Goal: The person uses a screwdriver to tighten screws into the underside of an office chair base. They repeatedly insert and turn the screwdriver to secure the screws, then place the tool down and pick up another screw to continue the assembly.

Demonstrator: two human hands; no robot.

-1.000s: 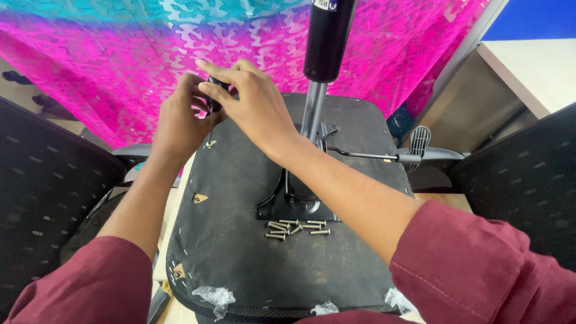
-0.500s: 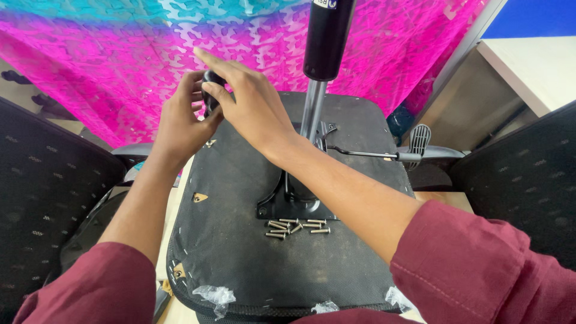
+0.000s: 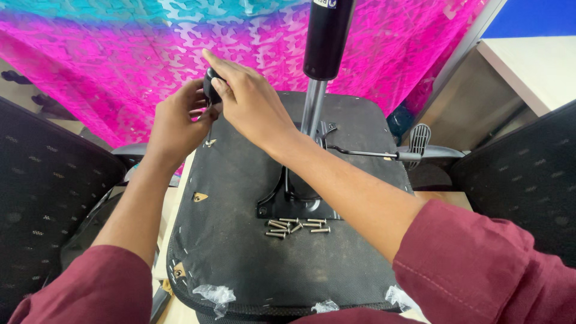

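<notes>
An upturned office chair seat [image 3: 240,252] lies in front of me, its black underside facing up. My right hand [image 3: 249,102] grips the black handle of a screwdriver [image 3: 211,87] standing upright at the seat's far left corner. My left hand [image 3: 177,123] pinches the shaft just below the handle, close to the seat. A pile of several loose silver screws [image 3: 297,227] rests near the middle of the seat, beside the black mounting plate [image 3: 294,201]. The gas cylinder [image 3: 324,42] rises from that plate.
A lever with a flat paddle [image 3: 417,141] juts right from the mechanism. Black mesh chair backs stand at left [image 3: 42,186] and right [image 3: 528,180]. A pink and teal cloth [image 3: 120,54] hangs behind. A white desk [image 3: 534,66] is at the upper right.
My left hand has shifted slightly on the screwdriver and my right hand has turned a little on the handle. The screws and seat have not moved.
</notes>
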